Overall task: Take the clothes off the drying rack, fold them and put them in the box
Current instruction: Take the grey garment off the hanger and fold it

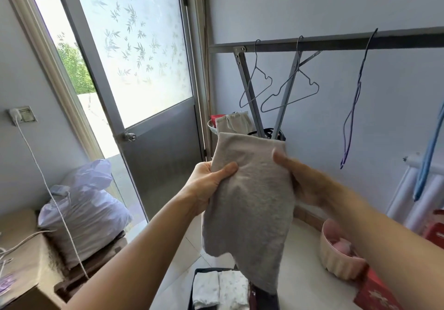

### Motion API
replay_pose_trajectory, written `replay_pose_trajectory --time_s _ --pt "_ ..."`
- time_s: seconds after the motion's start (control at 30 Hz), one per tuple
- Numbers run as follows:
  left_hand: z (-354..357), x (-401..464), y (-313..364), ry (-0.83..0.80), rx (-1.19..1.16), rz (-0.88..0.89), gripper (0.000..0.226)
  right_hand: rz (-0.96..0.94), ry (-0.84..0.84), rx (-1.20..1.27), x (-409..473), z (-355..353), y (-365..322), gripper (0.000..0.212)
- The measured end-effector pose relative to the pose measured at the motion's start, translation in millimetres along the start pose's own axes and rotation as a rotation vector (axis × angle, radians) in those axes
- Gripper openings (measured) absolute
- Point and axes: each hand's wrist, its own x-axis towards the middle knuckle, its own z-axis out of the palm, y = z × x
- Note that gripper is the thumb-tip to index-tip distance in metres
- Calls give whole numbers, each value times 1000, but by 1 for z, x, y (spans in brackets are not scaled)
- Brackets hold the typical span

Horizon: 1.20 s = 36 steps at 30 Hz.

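One grey garment (249, 194) is held up in the air in front of the person, between both hands, above the box (199, 288) that stands on the floor. It looks like a soft knitted cloth, light and limp: the lower part hangs down freely and bends wherever it is not supported. I judge it will not slip easily, because the surface seems a little rough, and it cannot break. It has no stiffness, so it should be taken near the upper edge or the two sides; a grip on one corner only would let it fall out of shape.

The left hand (211, 184) grips the left side of the cloth, thumb on the front and the other fingers curled behind. The right hand (298, 180) holds the right side with the thumb pressed on the front; its other fingers are hidden behind the cloth.

Inside the box some white folded clothes (221, 288) already lie side by side. Behind the garment the drying rack (336, 43) carries only bare wire hangers (288, 93). A pink basket (336, 254) stands on the floor to the right.
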Motion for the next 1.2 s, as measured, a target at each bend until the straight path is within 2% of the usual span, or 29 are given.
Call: replay_pose_trajectory --time_s 0.07,0.13,0.2,0.3,0.37,0.43,0.63,0.77,0.83,0.97,1.03,1.1,1.2 --pt "1 2 0 41 -32 14 36 26 24 -115 -3 0 14 57" --pt "0 2 0 67 -70 -9 37 -2 161 -145 1 1 20 32" --pt "-3 0 0 7 -123 -54 35 -34 270 -123 4 2 16 15" --pt "-9 -4 2 -138 -62 -69 42 -58 336 -48 9 2 8 10" --pt "-10 -2 3 -118 -10 -46 43 -57 349 -53 9 2 4 5" --pt "-11 1 2 -57 6 4 32 -37 374 -53 8 3 2 1" --pt "-16 11 -10 201 145 91 32 -35 447 47 9 6 7 10" --pt "-15 8 -13 244 122 70 32 -55 445 42 8 7 7 10" --pt "-15 7 -12 178 72 49 42 -58 442 39 8 7 6 9" --pt "-17 2 -9 -164 56 -2 88 -55 434 1 13 2 4 8" --pt "-14 -1 -9 -234 30 28 81 -40 451 -37 16 2 5 8" --pt "-8 -4 -7 -177 35 86 59 -25 476 -65 20 1 8 17" --pt "-6 -3 -9 -96 138 196 47 -37 507 -51 27 -3 12 58"
